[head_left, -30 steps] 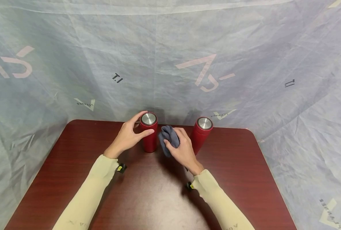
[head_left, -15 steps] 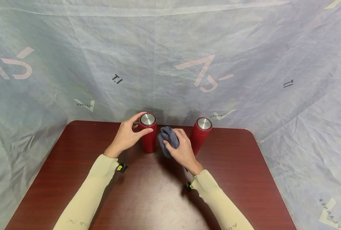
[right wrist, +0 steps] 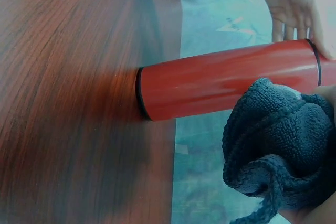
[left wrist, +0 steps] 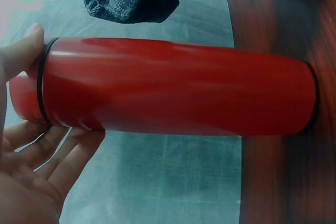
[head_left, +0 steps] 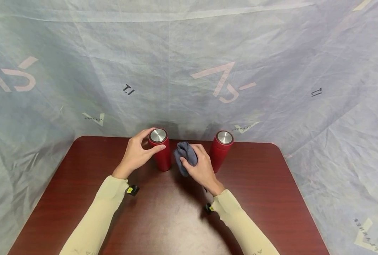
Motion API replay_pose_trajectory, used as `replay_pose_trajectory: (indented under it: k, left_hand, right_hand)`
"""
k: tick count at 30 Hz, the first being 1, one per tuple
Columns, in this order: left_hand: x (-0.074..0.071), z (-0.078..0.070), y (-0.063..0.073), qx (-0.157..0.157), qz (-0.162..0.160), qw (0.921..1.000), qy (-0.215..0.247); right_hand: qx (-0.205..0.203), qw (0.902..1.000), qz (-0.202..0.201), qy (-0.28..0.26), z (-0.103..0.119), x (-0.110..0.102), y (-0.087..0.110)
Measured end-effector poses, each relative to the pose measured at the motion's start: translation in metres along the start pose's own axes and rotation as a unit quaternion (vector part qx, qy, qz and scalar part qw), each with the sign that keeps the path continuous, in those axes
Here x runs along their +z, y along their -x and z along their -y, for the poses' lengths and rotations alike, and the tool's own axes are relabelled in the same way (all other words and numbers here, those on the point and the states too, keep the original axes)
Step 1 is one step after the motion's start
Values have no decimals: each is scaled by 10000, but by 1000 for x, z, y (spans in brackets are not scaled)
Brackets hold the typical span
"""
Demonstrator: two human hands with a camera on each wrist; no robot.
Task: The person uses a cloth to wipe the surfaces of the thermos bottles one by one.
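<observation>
A red thermos (head_left: pixel 163 156) with a silver-topped lid stands on the table at the left, its base down on the wood. My left hand (head_left: pixel 134 154) holds it near the top, thumb (left wrist: pixel 27 51) on one side and fingers (left wrist: pixel 79 153) on the other around the lid seam. Just to the right, my right hand (head_left: pixel 203 168) grips a bunched dark grey cloth (head_left: pixel 186 157), its fingers partly hidden behind the folds. In the right wrist view the cloth (right wrist: pixel 278 140) overlaps the thermos's upper body (right wrist: pixel 226 80).
A second red thermos (head_left: pixel 220 152) stands to the right, its lower part partly behind my right hand. Both stand near the back edge of the dark red wooden table (head_left: pixel 163 219). Pale fabric sheeting (head_left: pixel 176 71) with printed marks hangs close behind and at both sides.
The left thermos and my left hand have shifted slightly left and nearer, widening the gap to the cloth. My right hand keeps its grip on the cloth, almost in place.
</observation>
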State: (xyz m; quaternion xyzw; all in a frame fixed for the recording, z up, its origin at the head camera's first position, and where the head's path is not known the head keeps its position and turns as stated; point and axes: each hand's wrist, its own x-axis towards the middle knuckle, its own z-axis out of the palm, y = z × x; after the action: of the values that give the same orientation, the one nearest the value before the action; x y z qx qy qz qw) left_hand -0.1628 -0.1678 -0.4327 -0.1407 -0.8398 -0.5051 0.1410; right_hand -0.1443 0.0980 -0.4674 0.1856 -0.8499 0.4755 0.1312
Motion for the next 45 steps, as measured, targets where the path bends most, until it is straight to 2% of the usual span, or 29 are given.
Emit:
replay_pose_trajectory:
  k: [4,11,19,25,33,40,45]
  left_hand:
    - [0,3,5,-93,-187,9996,168]
    - [-3,3,15,-254,-272,9976,576]
    - [-2,0,28,-415,-242,9944,946]
    - [-1,-2,33,-447,-108,9926,1120]
    - [6,-5,32,-388,-170,9920,1190]
    - [14,-11,27,-280,-324,9909,1272]
    - [16,-12,27,-220,-447,9907,1268]
  right_hand:
    - [11,10000,-57,-10,-1,0,2]
    - [22,9999,-71,-121,-2,1,4]
    - [-537,9969,-351,-462,9,0,-2]
    - [-754,9950,-410,-517,22,3,-7]
    - [-916,9931,-520,-517,33,10,-13]
    - [-1370,9876,-680,-358,32,16,-14]
    - [-1495,9854,-746,-330,30,17,-15]
